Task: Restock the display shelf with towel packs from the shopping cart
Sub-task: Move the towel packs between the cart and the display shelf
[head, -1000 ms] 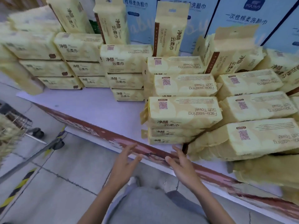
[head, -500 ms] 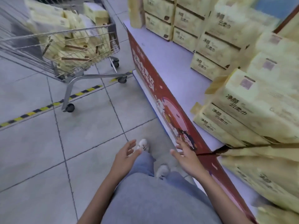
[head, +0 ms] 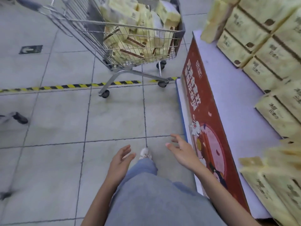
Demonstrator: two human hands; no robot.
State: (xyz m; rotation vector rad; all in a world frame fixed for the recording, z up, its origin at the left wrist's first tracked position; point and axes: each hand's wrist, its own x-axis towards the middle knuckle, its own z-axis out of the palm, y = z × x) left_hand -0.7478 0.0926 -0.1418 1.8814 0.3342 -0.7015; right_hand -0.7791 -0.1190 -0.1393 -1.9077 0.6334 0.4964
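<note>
A wire shopping cart (head: 91, 35) stands at the top middle on the tiled floor, filled with several yellow towel packs (head: 138, 28). To the right runs the low display shelf (head: 231, 101) with a white top and red front panel; stacks of yellow towel packs (head: 267, 51) sit along its far side and lower right. My left hand (head: 120, 160) and my right hand (head: 182, 150) hang in front of me over the floor, fingers spread and relaxed, holding nothing. Both are well short of the cart.
A yellow-and-black hazard stripe (head: 70, 86) crosses the floor under the cart's wheels. My shoe (head: 145, 153) points toward the cart. A dark wheel or foot (head: 20, 117) shows at the left edge. Bare grey tiles lie between me and the cart.
The view has swung left from the shelf stacks to the cart, which now sits closer and more central. Both hands came away from the shelf edge and stay empty.
</note>
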